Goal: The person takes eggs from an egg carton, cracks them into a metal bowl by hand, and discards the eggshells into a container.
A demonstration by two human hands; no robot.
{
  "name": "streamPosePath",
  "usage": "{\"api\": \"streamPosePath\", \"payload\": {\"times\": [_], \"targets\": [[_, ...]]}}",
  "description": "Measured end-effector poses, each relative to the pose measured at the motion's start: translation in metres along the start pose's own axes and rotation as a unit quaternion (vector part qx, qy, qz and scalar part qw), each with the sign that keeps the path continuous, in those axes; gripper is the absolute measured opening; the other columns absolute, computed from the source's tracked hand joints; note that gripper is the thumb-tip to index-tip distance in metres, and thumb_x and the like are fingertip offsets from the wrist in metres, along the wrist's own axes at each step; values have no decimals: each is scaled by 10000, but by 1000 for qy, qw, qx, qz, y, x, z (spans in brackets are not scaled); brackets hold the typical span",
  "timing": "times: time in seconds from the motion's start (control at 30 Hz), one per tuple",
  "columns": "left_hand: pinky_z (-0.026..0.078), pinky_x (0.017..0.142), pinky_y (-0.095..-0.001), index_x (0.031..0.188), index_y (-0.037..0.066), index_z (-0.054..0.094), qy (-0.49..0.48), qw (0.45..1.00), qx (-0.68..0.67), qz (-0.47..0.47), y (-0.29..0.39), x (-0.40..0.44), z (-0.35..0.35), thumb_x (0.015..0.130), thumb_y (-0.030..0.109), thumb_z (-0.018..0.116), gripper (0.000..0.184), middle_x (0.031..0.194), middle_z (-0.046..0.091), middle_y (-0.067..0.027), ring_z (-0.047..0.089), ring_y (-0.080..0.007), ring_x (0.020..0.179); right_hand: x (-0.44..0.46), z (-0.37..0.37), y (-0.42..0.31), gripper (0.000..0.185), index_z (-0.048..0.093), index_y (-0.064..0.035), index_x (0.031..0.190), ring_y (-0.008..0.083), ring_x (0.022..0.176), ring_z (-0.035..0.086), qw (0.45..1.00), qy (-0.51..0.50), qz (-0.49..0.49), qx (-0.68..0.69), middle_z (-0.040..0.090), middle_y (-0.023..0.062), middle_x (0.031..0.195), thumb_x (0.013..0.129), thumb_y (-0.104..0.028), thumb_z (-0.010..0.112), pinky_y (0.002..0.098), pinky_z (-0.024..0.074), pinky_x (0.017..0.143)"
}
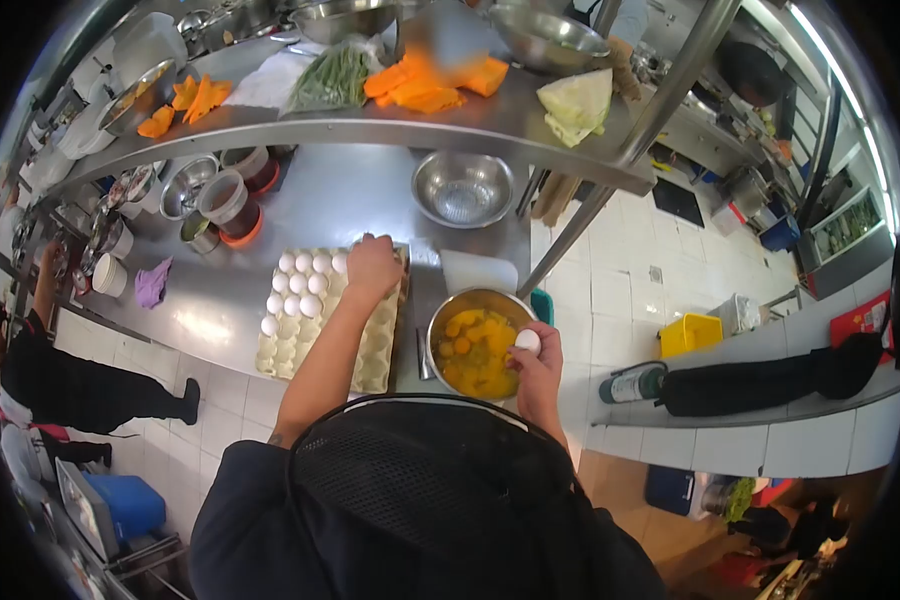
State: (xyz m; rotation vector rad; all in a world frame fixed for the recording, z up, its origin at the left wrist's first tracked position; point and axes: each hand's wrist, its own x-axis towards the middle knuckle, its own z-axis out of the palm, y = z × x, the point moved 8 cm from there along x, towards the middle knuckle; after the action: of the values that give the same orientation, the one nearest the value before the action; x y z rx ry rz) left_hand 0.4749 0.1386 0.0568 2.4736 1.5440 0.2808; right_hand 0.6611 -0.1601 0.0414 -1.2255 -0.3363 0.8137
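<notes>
My right hand is closed round a white egg at the right rim of a metal bowl. Inside the bowl lie several cracked eggs, their yolks mostly whole in clear liquid. My left hand reaches over the far side of a cardboard egg tray, fingers bent down and closed. What they hold, if anything, is hidden. Several white eggs sit in the tray's far left cups, while many nearer cups are bare. A second tray edge shows along the right side.
Behind stands a metal bowl. A white board or sheet lies near it. The shelf above holds orange vegetable pieces, green beans and cabbage. A purple cloth lies left. A co-worker stands at far left.
</notes>
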Motion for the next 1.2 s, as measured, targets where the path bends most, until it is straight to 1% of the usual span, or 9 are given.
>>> {"api": "streamPosePath", "payload": {"times": [0.17, 0.4, 0.6, 0.73, 0.83, 0.93, 1.07, 1.17, 1.2], "targets": [[539, 886, -471, 1093, 75, 739, 36, 989, -114, 89, -6, 0, -15, 798, 73, 590, 331, 1060, 676, -213, 651, -424, 976, -14, 9, -12, 415, 532, -73, 1186, 121, 852, 564, 997, -5, -38, -65, 572, 49, 1068, 812, 84, 621, 246, 491, 664], [515, 942, -459, 1126, 109, 704, -22, 960, 31, 277, 17, -18, -14, 761, 60, 655, 372, 1080, 702, -92, 632, -335, 1064, -17, 33, -4, 411, 531, -62, 1218, 114, 828, 578, 996, -48, -40, -72, 563, 51, 1084, 840, 75, 619, 239, 498, 644], [548, 839, -369, 1231, 56, 647, -5, 957, -232, 174, -1, -19, -51, 806, 101, 667, 428, 1027, 703, -120, 670, -257, 918, -20, 49, -22, 420, 472, -57, 1325, 146, 845, 619, 999, -27, 14, 15, 593, 89, 1109, 930, 24, 590, 270, 505, 694], [550, 807, -293, 1370, 58, 557, -149, 754, -640, 18, 24, -70, -22, 877, 34, 640, 500, 1144, 680, -79, 681, -157, 900, -37, 66, -79, 425, 456, -52, 1358, 151, 853, 624, 993, -55, -90, -52, 594, 127, 1185, 952, 4, 570, 275, 514, 717], [544, 949, -311, 1416, 46, 518, -318, 633, -701, 83, 98, -130, -3, 866, -90, 641, 580, 1257, 624, -85, 664, -161, 1094, -65, 82, -126, 440, 444, 0, 1380, 162, 905, 611, 969, -32, -237, -69, 594, 143, 1216, 966, -35, 589, 294, 524, 764], [523, 988, -319, 1391, 21, 530, -338, 582, -733, 100, 130, -141, 11, 877, -85, 629, 535, 1254, 629, -83, 643, -167, 1139, -75, 85, -117, 365, 546, 43, 1310, 218, 972, 627, 772, 23, -546, -323, 594, 193, 1256, 985, -112, 602, 330, 519, 828], [500, 1032, -333, 1397, 33, 524, -333, 626, -688, 152, 142, -138, 45, 881, -102, 635, 545, 1323, 600, -65, 604, -167, 1206, -36, 78, -61, 377, 569, 38, 1298, 219, 972, 642, 812, -56, -329, -478, 597, 169, 1219, 974, -143, 637, 327, 528, 803], [490, 1023, -317, 1357, 42, 545, -352, 640, -675, 108, 140, -141, 56, 883, -66, 664, 501, 1269, 612, -45, 604, -157, 1175, -28, 44, -59, 377, 560, -12, 1328, 176, 833, 646, 888, 0, -329, -320, 629, 123, 1114, 992, -165, 635, 305, 531, 715], [491, 1013, -311, 1352, 46, 548, -344, 644, -675, 110, 138, -138, 53, 883, -38, 686, 496, 1256, 612, -39, 603, -147, 1156, -15, 25, -50, 367, 557, -35, 1338, 149, 766, 628, 964, 19, -190, -184, 641, 107, 1066, 1008, -181, 622, 288, 520, 675]]}}
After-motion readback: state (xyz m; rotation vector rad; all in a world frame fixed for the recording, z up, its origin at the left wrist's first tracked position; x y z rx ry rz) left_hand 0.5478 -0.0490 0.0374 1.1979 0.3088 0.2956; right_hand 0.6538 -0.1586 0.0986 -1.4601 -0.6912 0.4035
